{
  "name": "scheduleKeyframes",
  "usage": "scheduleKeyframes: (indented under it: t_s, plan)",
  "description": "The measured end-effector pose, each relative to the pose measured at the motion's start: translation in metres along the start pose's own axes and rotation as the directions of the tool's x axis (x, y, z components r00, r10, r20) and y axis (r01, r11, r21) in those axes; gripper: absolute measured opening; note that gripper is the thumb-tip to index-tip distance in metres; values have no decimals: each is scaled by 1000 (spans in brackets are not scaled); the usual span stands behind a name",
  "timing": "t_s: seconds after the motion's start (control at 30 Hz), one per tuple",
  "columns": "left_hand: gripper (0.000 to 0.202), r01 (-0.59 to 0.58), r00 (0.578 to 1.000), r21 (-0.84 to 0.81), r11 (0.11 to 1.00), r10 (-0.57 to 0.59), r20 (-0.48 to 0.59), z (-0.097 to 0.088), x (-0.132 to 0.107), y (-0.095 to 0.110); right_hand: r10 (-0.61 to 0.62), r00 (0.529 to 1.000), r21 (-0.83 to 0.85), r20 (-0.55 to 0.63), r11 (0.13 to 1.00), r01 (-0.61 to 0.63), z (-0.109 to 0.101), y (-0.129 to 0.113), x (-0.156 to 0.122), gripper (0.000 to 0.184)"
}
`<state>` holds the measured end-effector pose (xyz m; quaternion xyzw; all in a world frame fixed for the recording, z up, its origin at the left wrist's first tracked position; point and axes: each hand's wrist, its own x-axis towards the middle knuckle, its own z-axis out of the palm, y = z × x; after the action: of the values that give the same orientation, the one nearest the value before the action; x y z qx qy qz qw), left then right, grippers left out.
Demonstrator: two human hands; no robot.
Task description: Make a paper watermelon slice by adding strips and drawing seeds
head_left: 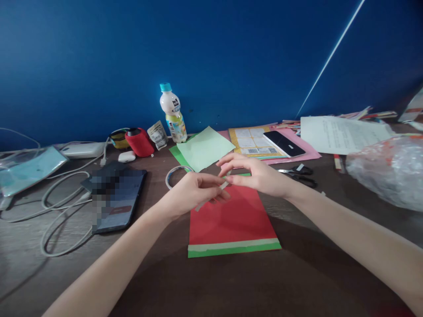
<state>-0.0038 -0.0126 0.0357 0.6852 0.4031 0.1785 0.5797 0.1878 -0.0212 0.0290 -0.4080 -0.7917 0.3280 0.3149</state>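
My left hand (193,193) and my right hand (254,177) meet above a red sheet of paper (231,220). Between their fingertips runs a pale strip of tape (224,186), with a loose end hanging below my left hand. Both hands are closed, each pinching the strip. Along its near edge the red sheet carries a green band with a lighter strip (234,245) on it; a bit of green shows at the far edge too. A roll of tape (169,179) lies just beyond my left hand, partly covered by it.
Black scissors (299,176) lie right of my right hand. Pale green paper (205,147), a white-edged phone (284,144) and a drink bottle (174,116) stand or lie near the blue wall. Left are a dark tablet (124,204) and cables; right, crumpled clear plastic (393,171).
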Motion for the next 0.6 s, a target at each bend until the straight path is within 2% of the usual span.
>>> scheduleKeyframes:
  t_s: [0.23, 0.4, 0.6]
  plan:
    - [16, 30, 998, 178, 984, -39, 46, -8, -1, 3, 87, 994, -60, 61, 995, -84, -1, -1, 0, 10]
    - [12, 50, 993, 225, 973, -73, 96, -11, -1, 4, 160, 983, -108, 90, 983, -150, 2, -3, 0, 10]
    - [13, 55, 970, 252, 966, -111, 214, -21, 4, -10, 198, 955, -66, 222, 980, -188, -2, 5, 1, 12]
